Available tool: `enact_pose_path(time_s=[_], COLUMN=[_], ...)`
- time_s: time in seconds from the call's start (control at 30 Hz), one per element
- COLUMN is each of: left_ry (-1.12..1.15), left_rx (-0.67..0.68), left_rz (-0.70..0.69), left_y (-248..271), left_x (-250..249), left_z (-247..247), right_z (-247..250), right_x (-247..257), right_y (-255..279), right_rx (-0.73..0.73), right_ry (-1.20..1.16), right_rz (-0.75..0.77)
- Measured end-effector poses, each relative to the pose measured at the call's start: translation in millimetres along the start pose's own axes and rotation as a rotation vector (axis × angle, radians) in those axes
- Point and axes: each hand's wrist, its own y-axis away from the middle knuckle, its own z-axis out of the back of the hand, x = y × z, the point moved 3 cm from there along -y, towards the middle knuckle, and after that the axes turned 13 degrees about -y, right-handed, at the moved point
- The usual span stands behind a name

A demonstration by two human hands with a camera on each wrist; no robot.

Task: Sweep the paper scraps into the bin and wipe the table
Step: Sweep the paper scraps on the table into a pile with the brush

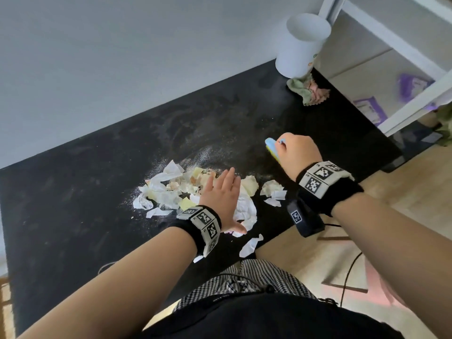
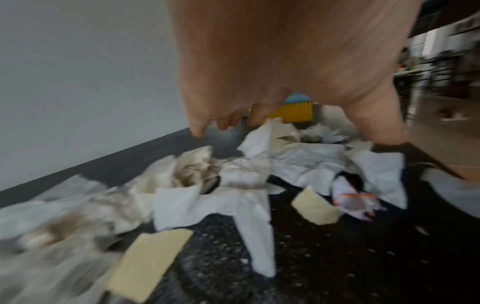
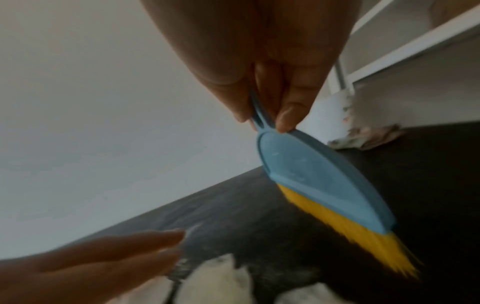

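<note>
A heap of torn white and yellow paper scraps (image 1: 176,189) (image 2: 233,181) lies on the black table (image 1: 85,182) near its front edge. My left hand (image 1: 220,192) (image 2: 285,72) hovers flat over the heap with straight fingers and holds nothing. To the right of the heap, my right hand (image 1: 297,152) (image 3: 270,86) grips the handle of a small blue brush (image 1: 272,149) (image 3: 319,181) with yellow bristles. The brush points down at the table. A white bin (image 1: 302,45) stands at the table's far right corner.
A crumpled green and pink cloth (image 1: 308,90) (image 3: 369,137) lies beside the bin. White dust is spread over the table's middle. A few scraps (image 1: 252,244) sit at the front edge. A white shelf frame (image 1: 401,45) stands to the right.
</note>
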Motion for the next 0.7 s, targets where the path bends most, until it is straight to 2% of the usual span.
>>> enact_pose_path(time_s=[0.07,0.13,0.3,0.43,0.6,0.7], left_ry=[-0.044,-0.056,-0.050,-0.050,-0.025,-0.022], left_rx=[-0.003,0.014,0.008,-0.002,-0.008,-0.022], left_rz=[-0.059,-0.080,-0.073,-0.061,-0.069,-0.078], left_y=[0,2,11,19,24,26], left_x=[-10,-15,-4,4,8,8], left_z=[-2,-6,-12,-17,-23,-22], right_z=[1,-8,-38,-29,-15,-30], right_x=[-14,-16,19,36,24,28], right_y=[11,27,52,52,66,80], right_rx=[-0.011,0.022,0.066,-0.010,-0.039,0.000], right_ry=[0.087,0.092,-0.087,-0.234,0.029,0.001], right_rz=[-0.119,-0.175,-0.113,-0.116,-0.273,-0.280])
